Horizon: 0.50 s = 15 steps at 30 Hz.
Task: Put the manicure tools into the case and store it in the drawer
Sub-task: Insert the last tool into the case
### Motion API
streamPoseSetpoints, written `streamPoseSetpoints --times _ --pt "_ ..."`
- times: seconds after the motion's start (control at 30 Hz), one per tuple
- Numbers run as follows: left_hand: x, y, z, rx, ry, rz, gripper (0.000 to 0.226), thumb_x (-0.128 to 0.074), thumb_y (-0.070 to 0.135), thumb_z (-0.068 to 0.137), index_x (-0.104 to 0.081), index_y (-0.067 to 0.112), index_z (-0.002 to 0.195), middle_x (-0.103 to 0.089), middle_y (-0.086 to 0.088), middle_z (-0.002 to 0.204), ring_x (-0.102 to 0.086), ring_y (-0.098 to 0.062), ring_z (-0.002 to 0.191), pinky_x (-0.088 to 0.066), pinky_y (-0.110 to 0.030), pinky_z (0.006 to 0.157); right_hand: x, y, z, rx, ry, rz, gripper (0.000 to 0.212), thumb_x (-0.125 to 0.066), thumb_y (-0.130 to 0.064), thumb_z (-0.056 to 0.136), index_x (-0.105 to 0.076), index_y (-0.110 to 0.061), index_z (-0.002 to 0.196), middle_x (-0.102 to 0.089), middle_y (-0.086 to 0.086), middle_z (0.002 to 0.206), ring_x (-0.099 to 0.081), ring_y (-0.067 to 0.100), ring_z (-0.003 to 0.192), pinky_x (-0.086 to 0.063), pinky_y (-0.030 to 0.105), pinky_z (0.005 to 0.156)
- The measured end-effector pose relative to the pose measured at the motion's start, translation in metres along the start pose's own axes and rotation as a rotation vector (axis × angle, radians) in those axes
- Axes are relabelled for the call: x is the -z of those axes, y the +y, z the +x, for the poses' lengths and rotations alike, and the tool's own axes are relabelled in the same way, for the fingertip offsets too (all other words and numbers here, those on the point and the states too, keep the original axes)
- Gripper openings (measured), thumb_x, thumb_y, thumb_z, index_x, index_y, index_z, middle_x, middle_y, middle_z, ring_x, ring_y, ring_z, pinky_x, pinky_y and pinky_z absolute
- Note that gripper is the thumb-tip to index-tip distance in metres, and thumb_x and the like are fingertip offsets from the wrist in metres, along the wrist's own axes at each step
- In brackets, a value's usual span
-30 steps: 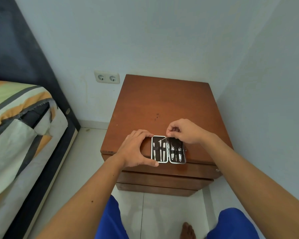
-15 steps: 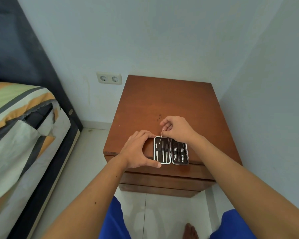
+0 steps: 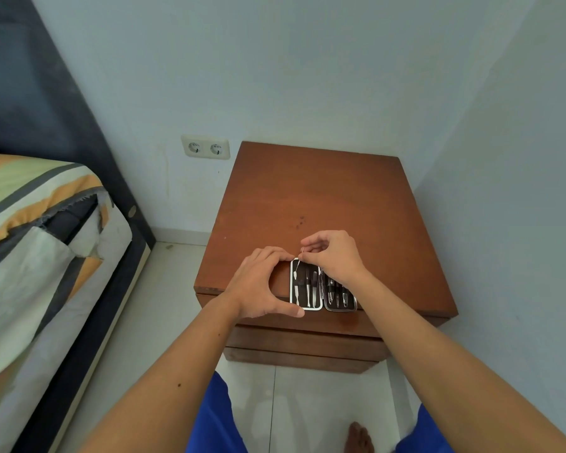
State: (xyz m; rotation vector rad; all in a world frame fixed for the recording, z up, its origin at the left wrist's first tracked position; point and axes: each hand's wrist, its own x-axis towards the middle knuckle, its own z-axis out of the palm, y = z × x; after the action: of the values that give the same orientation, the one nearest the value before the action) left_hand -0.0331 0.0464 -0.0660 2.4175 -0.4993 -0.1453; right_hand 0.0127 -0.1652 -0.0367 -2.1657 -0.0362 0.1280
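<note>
An open black manicure case with a silver rim lies flat near the front edge of the brown wooden nightstand. Several metal tools sit in its two halves. My left hand braces the case's left side, thumb at the front corner and fingers at the far corner. My right hand hovers over the case's far edge and pinches a thin metal tool whose lower end rests in the left half. My right wrist hides part of the right half. The drawer fronts below the top are closed.
A bed with a striped cover and dark headboard stands at the left. A double wall socket sits on the back wall. A wall runs close along the nightstand's right side. My blue-clad knees and a bare foot are on the tiled floor.
My right hand has shifted from the case's right half over to its far left corner, carrying the thin tool into the left half. My left hand has stayed on the case.
</note>
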Motion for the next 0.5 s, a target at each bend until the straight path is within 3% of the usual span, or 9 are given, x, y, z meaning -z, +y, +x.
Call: streamPoseSetpoints --times 0.3,0.5 --pt "0.0 0.0 0.0 0.005 -0.004 -0.002 0.111 -0.088 0.079 0.052 -0.047 0.037 0.146 -0.044 0.025 0.14 -0.038 -0.002 0.128 -0.034 -0.031 0.112 0.01 0.0 0.002 0.075 -0.082 -0.07 0.021 -0.088 -0.01 0.077 -0.083 -0.02 0.094 -0.081 -0.007 0.086 -0.075 0.003 0.082 -0.059 0.02 0.086" --pt "0.0 0.001 0.0 0.0 0.002 -0.004 0.108 -0.089 0.076 0.053 -0.048 0.037 0.145 -0.044 0.026 0.139 -0.038 -0.002 0.127 -0.034 -0.03 0.11 0.011 0.002 -0.005 0.13 -0.123 -0.16 0.018 -0.088 -0.018 0.078 -0.083 -0.027 0.094 -0.078 -0.013 0.084 -0.07 -0.005 0.075 -0.053 0.015 0.075"
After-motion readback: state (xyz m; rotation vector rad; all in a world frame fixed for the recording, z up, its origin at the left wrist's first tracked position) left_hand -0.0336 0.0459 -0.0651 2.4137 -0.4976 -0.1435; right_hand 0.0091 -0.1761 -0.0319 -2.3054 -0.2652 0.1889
